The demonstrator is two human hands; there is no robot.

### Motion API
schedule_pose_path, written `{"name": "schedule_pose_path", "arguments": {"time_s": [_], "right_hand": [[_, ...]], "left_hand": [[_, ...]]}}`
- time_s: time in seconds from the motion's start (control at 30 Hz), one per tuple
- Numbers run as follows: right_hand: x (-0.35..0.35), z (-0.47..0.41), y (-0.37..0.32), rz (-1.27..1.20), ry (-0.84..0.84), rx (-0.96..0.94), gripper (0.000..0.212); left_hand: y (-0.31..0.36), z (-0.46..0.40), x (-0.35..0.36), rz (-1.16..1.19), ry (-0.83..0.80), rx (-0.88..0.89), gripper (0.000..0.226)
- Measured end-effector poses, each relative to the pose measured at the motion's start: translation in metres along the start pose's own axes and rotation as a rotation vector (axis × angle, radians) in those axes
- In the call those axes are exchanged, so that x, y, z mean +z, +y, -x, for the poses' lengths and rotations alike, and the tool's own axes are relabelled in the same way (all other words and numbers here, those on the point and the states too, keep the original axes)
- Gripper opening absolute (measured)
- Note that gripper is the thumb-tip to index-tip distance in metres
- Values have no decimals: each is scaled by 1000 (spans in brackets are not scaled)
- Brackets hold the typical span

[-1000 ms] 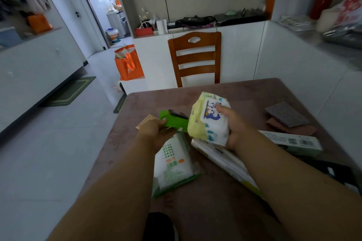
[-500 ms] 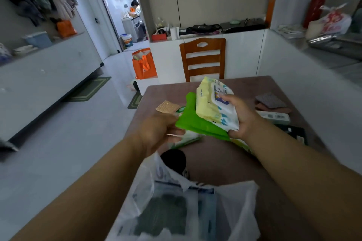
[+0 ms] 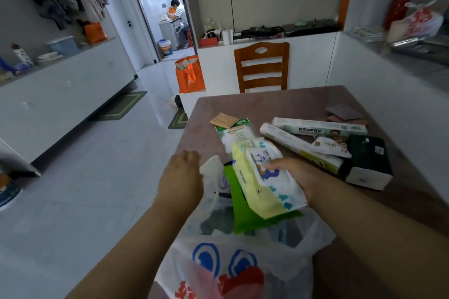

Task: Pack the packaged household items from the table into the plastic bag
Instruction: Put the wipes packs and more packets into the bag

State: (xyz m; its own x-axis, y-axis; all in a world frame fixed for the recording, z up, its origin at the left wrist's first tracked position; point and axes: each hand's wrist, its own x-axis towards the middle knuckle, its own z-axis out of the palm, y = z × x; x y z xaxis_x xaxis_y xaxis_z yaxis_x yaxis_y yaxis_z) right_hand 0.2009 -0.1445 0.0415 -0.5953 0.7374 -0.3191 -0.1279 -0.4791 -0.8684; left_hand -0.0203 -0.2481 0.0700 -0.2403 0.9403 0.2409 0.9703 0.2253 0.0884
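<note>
Step in hand: loading. Right hand [image 3: 297, 177] clamps soft yellow-white wipes pack [image 3: 264, 182] plus flat green packet [image 3: 245, 213], tips entering white printed plastic bag [image 3: 243, 260] at table edge. Left hand [image 3: 181, 182] pinches bag rim, holding mouth wide. Next, likely: push deeper, release, fetch white roll [image 3: 291, 143].

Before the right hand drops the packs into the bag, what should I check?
1. Right hand grips the wipes pack and green pack: ok.
2. Left hand holds the bag rim: ok.
3. Bag mouth open: ok.
4. Packs over the mouth: ok.
5. Room left inside: cannot tell.
6. Table items out of the way: ok.
</note>
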Motion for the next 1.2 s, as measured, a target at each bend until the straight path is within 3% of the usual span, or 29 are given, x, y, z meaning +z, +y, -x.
{"name": "schedule_pose_path", "arguments": {"time_s": [0.07, 0.17, 0.23, 0.3, 0.4, 0.5, 0.67, 0.73, 0.83, 0.9, 1.0, 1.07, 1.13, 1.2], "right_hand": [[-3, 3, 9, 35, 23, 80, 58], [-13, 8, 22, 72, 0, 220, 43], [-19, 10, 29, 49, -23, 261, 32], [-18, 13, 31, 34, -26, 272, 26], [-13, 15, 35, 35, -43, 264, 29], [-10, 17, 43, 26, -20, 314, 29], [0, 10, 57, 47, -15, 352, 30], [5, 7, 62, 36, -9, 356, 35], [25, 1, 66, -40, 14, 357, 30], [43, -7, 67, -142, 19, 331, 34], [75, -16, 71, -258, 18, 340, 37], [92, -22, 79, -101, 42, 385, 39], [104, -24, 90, 314, 94, 389, 52], [111, -24, 96, 722, 15, 354, 64]], "left_hand": [[6, 4, 4, 72, -125, 144, 21], [16, 3, 23, -19, -539, 157, 39], [19, -4, 31, 45, -702, 29, 52], [15, -8, 44, 261, -856, -129, 63], [-4, -10, 53, 522, -997, -356, 80], [-26, -12, 55, 553, -916, -427, 100], [-30, -7, 50, 378, -649, -233, 79], [-25, -7, 37, 638, -560, -239, 66], [-23, -14, 2, 1304, -506, -532, 60], [-30, -17, -20, 1513, -645, -607, 64], [-39, -16, -49, 1646, -854, -577, 75], [-44, -16, -60, 1737, -891, -499, 78], [-47, -16, -66, 1815, -845, -453, 74], [-48, -19, -69, 1771, -789, -424, 68]]}}
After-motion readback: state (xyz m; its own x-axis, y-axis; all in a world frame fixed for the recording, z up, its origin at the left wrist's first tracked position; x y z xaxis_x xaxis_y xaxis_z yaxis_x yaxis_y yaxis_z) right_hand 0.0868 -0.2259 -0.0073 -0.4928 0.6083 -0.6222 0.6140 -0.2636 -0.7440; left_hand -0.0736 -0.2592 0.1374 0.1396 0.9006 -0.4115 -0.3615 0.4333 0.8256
